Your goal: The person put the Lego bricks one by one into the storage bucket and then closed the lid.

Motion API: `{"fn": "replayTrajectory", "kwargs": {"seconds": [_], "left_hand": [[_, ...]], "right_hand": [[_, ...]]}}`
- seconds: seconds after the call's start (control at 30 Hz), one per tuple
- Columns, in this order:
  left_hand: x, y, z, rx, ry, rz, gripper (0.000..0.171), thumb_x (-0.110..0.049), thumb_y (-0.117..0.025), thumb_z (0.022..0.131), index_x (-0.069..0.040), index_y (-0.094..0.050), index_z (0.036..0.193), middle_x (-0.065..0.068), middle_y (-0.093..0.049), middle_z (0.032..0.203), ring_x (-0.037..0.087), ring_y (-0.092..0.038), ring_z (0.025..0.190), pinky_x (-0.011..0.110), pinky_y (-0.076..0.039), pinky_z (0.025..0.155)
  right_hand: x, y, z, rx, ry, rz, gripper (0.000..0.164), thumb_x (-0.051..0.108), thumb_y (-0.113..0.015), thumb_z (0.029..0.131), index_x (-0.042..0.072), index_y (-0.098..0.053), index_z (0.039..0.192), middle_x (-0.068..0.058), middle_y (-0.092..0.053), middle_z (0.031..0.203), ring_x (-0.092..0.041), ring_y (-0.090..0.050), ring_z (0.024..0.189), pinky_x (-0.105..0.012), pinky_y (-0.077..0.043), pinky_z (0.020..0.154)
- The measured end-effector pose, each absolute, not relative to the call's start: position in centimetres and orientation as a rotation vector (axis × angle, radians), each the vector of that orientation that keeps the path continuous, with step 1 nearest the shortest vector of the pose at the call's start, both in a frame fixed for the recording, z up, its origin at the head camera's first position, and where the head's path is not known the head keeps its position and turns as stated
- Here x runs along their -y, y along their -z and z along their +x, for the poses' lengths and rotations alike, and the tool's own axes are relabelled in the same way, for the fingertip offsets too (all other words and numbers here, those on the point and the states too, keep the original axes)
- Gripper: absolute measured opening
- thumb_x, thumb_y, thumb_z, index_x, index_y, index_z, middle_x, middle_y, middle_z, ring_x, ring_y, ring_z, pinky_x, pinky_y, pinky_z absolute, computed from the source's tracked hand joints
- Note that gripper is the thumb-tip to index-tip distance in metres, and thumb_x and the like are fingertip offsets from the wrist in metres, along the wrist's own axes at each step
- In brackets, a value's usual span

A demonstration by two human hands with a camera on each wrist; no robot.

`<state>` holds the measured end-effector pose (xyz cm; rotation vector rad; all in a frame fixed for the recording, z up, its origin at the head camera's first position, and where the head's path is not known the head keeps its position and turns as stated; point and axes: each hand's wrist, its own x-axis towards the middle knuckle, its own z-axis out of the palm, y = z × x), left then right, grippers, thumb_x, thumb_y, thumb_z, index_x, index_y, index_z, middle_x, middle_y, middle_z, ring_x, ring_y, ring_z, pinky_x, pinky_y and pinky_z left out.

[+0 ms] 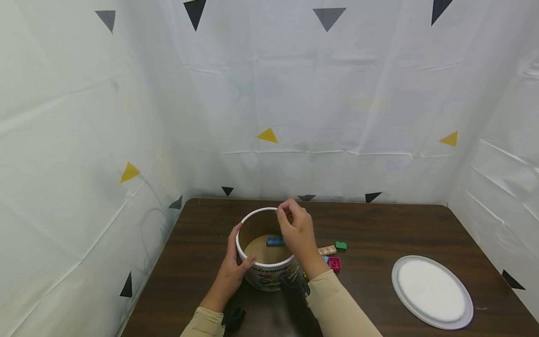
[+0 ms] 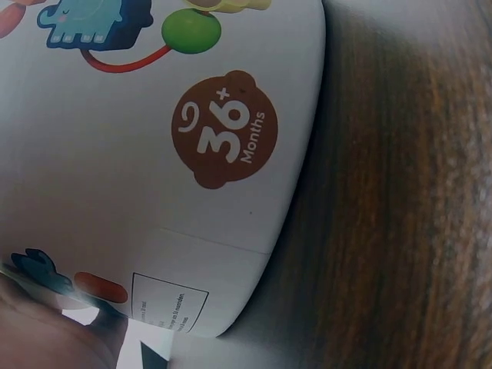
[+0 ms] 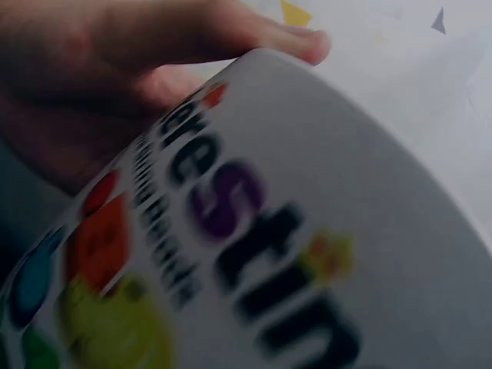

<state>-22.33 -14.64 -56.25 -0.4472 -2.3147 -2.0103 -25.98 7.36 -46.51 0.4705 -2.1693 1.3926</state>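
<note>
White tub (image 1: 267, 278) with blue block (image 1: 275, 241) inside, held at the rim

Tub: round, upright, standing on the dark wooden table (image 1: 366, 299) towards its left half, mouth uncovered. Its printed wall reads "Interesting" in part; a brown badge (image 2: 224, 129) in the left wrist view reads "36+ Months".

Blue block: one, lying on the tub's floor, towards the far side.

Left hand (image 1: 230, 269): grasping the tub's left side, thumb over the near rim, fingers along the outer wall.

Right hand (image 1: 298, 231): over the right part of the mouth, fingers bent, thumb and index fingertips close together at the far rim — whether anything is pinched between them cannot be told.

Loose blocks, just right of the tub: one peach block (image 1: 327, 250); one green block (image 1: 341, 245), beyond it to the right; one magenta block (image 1: 334, 264), nearer the person; one light-blue block (image 1: 325, 259), partly hidden, beside the magenta.

White lid (image 1: 433, 291): round, flat on the table, well apart at the right.

Surround: white sheeting (image 1: 303, 103) — black, grey and yellow triangles on it.

Sleeves: pale, on both arms.
</note>
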Motion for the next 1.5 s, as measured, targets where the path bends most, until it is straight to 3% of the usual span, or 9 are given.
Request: {"fn": "replayTrajectory", "kwargs": {"seconds": [0.17, 0.27, 0.37, 0.47, 0.57, 0.77, 0.97, 1.23, 1.5], "left_hand": [[14.6, 56.4, -22.4, 2.311, 1.995, -0.441, 0.095, -0.039, -0.073, 0.099, -0.049, -0.013, 0.171, 0.014, -0.025, 0.179, 0.049, -0.041, 0.153, 0.063, -0.04, 0.115], [14.8, 56.4, -22.5, 2.313, 1.98, -0.439, 0.094, -0.039, -0.074, 0.099, -0.051, -0.013, 0.171, 0.014, -0.024, 0.179, 0.048, -0.039, 0.155, 0.068, -0.037, 0.117], [14.8, 56.4, -22.7, 2.316, 1.972, -0.445, 0.095, -0.04, -0.074, 0.099, -0.052, -0.013, 0.17, 0.013, -0.024, 0.18, 0.047, -0.037, 0.157, 0.071, -0.033, 0.119], [14.7, 56.5, -22.7, 2.315, 1.975, -0.446, 0.095, -0.039, -0.074, 0.099, -0.051, -0.013, 0.171, 0.012, -0.024, 0.18, 0.046, -0.036, 0.158, 0.072, -0.03, 0.12], [14.6, 56.4, -22.5, 2.302, 1.994, -0.449, 0.096, -0.039, -0.075, 0.098, -0.049, -0.014, 0.171, 0.012, -0.024, 0.18, 0.045, -0.034, 0.159, 0.073, -0.028, 0.121], [14.2, 56.4, -22.3, 2.291, 2.029, -0.467, 0.097, -0.041, -0.075, 0.098, -0.049, -0.014, 0.172, 0.01, -0.023, 0.18, 0.044, -0.03, 0.161, 0.073, -0.025, 0.122], [14.3, 56.5, -22.1, 2.293, 2.024, -0.463, 0.097, -0.038, -0.076, 0.097, -0.049, -0.014, 0.172, 0.011, -0.023, 0.18, 0.045, -0.03, 0.161, 0.073, -0.024, 0.123], [14.4, 56.1, -21.8, 2.32, 1.981, -0.451, 0.096, -0.04, -0.076, 0.097, -0.048, -0.015, 0.172, 0.014, -0.024, 0.18, 0.045, -0.031, 0.16, 0.075, -0.024, 0.123], [14.3, 56.2, -21.8, 2.314, 1.994, -0.451, 0.096, -0.04, -0.076, 0.097, -0.051, -0.015, 0.17, 0.012, -0.022, 0.18, 0.046, -0.03, 0.161, 0.074, -0.024, 0.123]], "right_hand": [[-8.3, 48.5, -25.0, 2.216, -1.135, 0.695, 0.01, 0.018, -0.065, 0.109, 0.017, -0.074, 0.103, 0.005, -0.076, 0.093, -0.019, -0.069, 0.094, -0.051, -0.045, 0.101], [-9.2, 50.7, -24.1, 2.186, -1.151, 0.75, 0.018, 0.01, -0.058, 0.111, 0.013, -0.075, 0.107, -0.001, -0.08, 0.109, -0.03, -0.07, 0.122, -0.062, -0.04, 0.116], [-10.2, 52.2, -23.1, 2.202, -1.283, 0.745, 0.029, 0.003, -0.047, 0.113, 0.011, -0.074, 0.122, -0.007, -0.072, 0.14, -0.04, -0.045, 0.156, -0.066, -0.025, 0.129], [-11.4, 52.5, -21.9, 2.286, -1.38, 0.735, 0.036, 0.005, -0.044, 0.115, 0.013, -0.067, 0.141, -0.006, -0.051, 0.168, -0.039, -0.022, 0.168, -0.047, -0.014, 0.137], [-13.2, 52.6, -21.5, 2.326, -1.33, 0.809, 0.042, 0.005, -0.052, 0.113, 0.014, -0.061, 0.153, -0.008, -0.041, 0.175, -0.035, -0.03, 0.165, -0.023, -0.015, 0.132], [-20.5, 54.2, -22.3, 2.164, -1.141, 0.725, 0.06, -0.01, -0.069, 0.099, 0.011, -0.06, 0.154, -0.013, -0.073, 0.143, -0.002, -0.071, 0.118, -0.008, -0.048, 0.099], [-25.9, 57.2, -22.2, 2.288, -1.355, 0.281, 0.051, -0.001, -0.062, 0.108, 0.017, -0.059, 0.155, -0.01, -0.072, 0.145, -0.007, -0.061, 0.14, -0.005, -0.038, 0.11], [-25.9, 58.6, -23.3, 2.648, -1.264, 0.026, 0.043, 0.013, -0.051, 0.115, 0.012, -0.056, 0.157, -0.016, -0.058, 0.159, -0.04, -0.05, 0.152, -0.061, -0.037, 0.125], [-25.6, 58.5, -23.4, 2.658, -1.165, 0.035, 0.038, 0.012, -0.059, 0.112, 0.009, -0.063, 0.15, -0.017, -0.066, 0.149, -0.041, -0.059, 0.144, -0.064, -0.042, 0.12]]}}
